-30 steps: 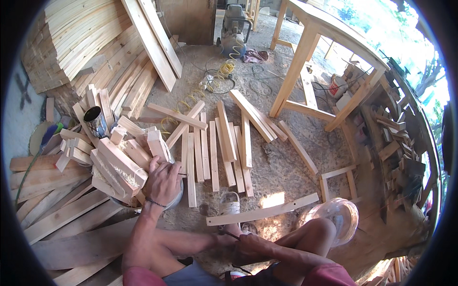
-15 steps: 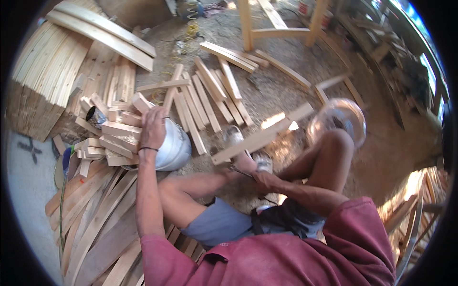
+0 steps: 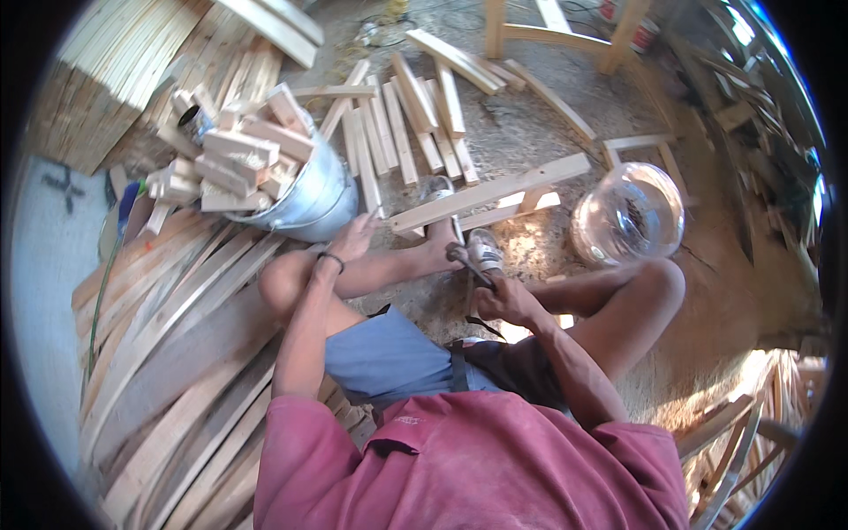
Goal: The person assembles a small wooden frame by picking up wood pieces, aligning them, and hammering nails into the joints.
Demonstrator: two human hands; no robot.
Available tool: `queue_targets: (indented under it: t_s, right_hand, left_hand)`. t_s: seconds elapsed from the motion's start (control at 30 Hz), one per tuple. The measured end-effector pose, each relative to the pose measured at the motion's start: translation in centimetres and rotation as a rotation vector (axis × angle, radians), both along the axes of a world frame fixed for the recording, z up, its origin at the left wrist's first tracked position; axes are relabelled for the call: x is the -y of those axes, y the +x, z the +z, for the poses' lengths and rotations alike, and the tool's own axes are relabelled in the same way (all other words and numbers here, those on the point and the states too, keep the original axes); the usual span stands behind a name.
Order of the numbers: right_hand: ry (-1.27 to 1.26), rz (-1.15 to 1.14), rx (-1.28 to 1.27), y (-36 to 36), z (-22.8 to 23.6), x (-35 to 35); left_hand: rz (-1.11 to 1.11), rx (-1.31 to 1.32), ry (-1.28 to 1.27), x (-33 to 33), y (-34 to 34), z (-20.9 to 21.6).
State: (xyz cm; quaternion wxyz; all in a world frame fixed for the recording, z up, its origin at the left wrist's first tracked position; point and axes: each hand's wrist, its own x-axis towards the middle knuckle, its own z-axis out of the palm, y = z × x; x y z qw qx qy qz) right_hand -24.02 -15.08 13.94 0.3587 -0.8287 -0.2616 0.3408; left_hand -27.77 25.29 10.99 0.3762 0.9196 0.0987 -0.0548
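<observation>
My left hand (image 3: 353, 238) reaches past the rim of a metal bucket (image 3: 320, 203), its fingers stretched toward the near end of a long pale plank (image 3: 495, 190). Slight blur covers the fingertips, and I make out nothing held in them. My right hand (image 3: 505, 299) is closed around the handle of a hammer (image 3: 458, 254), whose dark head points up and left, just below the plank. A second strip of wood (image 3: 499, 215) lies under the plank, with a short block between them. Cut wood blocks (image 3: 234, 159) fill the bucket above its rim.
A clear round tub (image 3: 609, 225) with small dark bits inside stands to the right. Several wood strips (image 3: 397, 124) lie on the floor ahead. Long boards (image 3: 194, 353) spread at my left, below a tall stack (image 3: 115, 79). A wooden frame (image 3: 556, 35) stands at the far side.
My left hand has left the wood blocks in the bucket and moved right, toward the plank. The hammer in my right hand has tilted upward. The whole view has shifted.
</observation>
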Motion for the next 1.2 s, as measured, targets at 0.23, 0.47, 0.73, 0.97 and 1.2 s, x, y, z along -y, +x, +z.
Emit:
queue_targets:
  t_s: [0.23, 0.47, 0.73, 0.97, 1.2]
  right_hand:
    - [0.114, -0.197, 0.012, 0.4, 0.2, 1.9]
    - [0.178, -0.384, -0.187, 1.7, -1.3, 2.3]
    - [0.196, -0.420, -0.237, 1.7, -0.7, 2.1]
    - [0.073, -0.260, 0.021, 2.4, 0.7, 0.9]
    - [0.110, -0.192, 0.056, 3.3, 4.8, -3.2]
  left_hand:
    - [-0.004, -0.094, 0.038, 3.1, 1.3, 1.6]
    - [-0.025, -0.100, 0.081, 3.5, 1.4, 0.5]
    - [-0.040, -0.059, 0.163, 2.9, 0.3, -0.9]
    - [-0.017, 0.028, 0.149, 3.2, -0.5, -0.9]
    - [0.050, 0.023, 0.114, 4.0, -1.0, 0.7]
